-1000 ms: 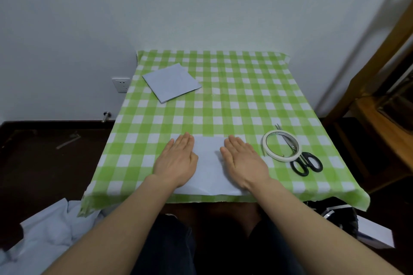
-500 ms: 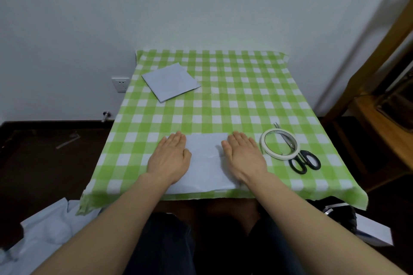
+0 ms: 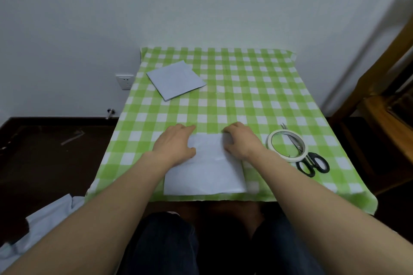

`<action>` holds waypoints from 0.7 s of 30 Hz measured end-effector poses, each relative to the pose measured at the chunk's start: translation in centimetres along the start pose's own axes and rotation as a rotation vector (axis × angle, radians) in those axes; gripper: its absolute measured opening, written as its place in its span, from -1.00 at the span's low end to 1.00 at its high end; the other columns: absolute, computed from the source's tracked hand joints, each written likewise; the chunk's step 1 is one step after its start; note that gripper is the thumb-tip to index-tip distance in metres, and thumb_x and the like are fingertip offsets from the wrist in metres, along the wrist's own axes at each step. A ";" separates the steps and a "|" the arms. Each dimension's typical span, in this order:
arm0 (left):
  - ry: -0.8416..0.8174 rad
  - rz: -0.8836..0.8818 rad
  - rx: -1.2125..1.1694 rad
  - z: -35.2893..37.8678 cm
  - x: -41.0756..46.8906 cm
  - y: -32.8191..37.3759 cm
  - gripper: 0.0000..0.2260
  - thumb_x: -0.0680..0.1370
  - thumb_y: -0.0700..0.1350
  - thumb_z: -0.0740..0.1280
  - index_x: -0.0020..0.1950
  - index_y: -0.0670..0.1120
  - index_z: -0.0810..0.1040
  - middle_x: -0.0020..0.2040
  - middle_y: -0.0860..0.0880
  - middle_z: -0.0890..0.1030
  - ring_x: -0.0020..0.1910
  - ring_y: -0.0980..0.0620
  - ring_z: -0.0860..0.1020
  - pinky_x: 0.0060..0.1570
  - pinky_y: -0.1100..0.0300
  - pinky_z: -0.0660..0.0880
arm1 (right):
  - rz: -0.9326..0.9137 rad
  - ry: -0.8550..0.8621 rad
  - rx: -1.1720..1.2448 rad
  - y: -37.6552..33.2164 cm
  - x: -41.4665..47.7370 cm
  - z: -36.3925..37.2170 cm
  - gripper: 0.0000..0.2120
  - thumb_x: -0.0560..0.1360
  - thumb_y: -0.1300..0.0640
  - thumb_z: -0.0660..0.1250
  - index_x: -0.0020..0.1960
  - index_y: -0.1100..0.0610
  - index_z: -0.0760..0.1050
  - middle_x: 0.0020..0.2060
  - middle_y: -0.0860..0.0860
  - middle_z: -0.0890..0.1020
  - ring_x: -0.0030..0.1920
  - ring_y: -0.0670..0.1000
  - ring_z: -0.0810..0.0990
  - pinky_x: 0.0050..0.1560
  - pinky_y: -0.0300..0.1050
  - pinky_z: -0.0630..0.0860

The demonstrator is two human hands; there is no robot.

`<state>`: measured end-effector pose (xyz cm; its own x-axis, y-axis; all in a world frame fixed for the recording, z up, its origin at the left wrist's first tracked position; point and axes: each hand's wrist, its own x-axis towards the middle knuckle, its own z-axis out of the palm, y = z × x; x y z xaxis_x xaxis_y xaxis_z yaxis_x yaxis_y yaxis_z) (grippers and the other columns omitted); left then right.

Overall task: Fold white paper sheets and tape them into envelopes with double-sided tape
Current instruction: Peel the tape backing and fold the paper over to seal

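Fingers point(image 3: 232, 128) of both hands curl at white paper sheet's point(image 3: 207, 169) far edge.

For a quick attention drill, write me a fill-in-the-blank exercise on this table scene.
1. Both hands, left and right, rest on the far edge of the white ____.
2. The scissors have ____ handles.
3. The scissors' blades lie inside the ring of ____.
4. The tablecloth is checked white and ____.

Missing words: paper; black; tape; green
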<state>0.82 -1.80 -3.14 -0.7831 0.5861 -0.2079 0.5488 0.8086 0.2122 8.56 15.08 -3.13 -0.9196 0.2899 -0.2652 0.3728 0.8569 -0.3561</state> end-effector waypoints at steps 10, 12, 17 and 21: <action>0.234 0.034 -0.193 -0.5 -0.9 -0.1 -0.81 0.47 0.01 0.37 0.07 0.15 0.60 0.06 0.15 0.60 0.15 0.06 0.46 0.04 0.17 0.12 | 0.044 0.075 0.788 0.9 -1.2 -0.3 -0.94 0.39 0.28 0.47 -0.16 0.18 0.61 -0.29 0.03 0.62 -0.20 0.04 0.59 -0.09 -0.04 0.57; 0.239 0.097 -0.255 -0.8 -0.9 0.5 -0.75 0.46 0.08 0.38 0.13 0.14 0.60 0.10 0.14 0.62 0.19 0.05 0.46 0.10 0.19 0.11 | 0.015 0.067 0.850 0.7 -1.8 -0.5 -0.93 0.37 0.29 0.49 -0.15 0.21 0.65 -0.26 0.10 0.67 -0.23 0.04 0.61 -0.08 -0.02 0.60; 0.259 0.245 -0.258 -1.1 -0.6 2.0 -0.81 0.49 0.16 0.32 -0.01 0.16 0.65 -0.10 0.09 0.68 0.03 -0.04 0.49 0.08 0.18 0.18 | -0.119 0.125 0.949 -0.3 -3.2 -1.4 -0.92 0.37 0.32 0.47 -0.13 0.22 0.67 -0.28 0.06 0.68 -0.23 -0.03 0.62 -0.08 -0.12 0.59; 0.284 0.270 -0.321 -1.9 -1.6 2.5 -0.80 0.52 0.09 0.33 -0.10 0.03 0.69 -0.24 0.00 0.67 -0.15 -0.06 0.56 0.07 0.10 0.32 | -0.157 0.162 1.008 -0.5 -3.9 -1.9 -0.90 0.40 0.32 0.45 -0.08 0.28 0.65 -0.24 0.09 0.69 -0.22 -0.07 0.63 -0.09 -0.23 0.60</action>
<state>2.85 -0.84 -0.47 -0.6988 0.6988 0.1530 0.6598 0.5470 0.5152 11.72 14.32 -0.23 -0.9447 0.3236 -0.0537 0.1093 0.1564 -0.9816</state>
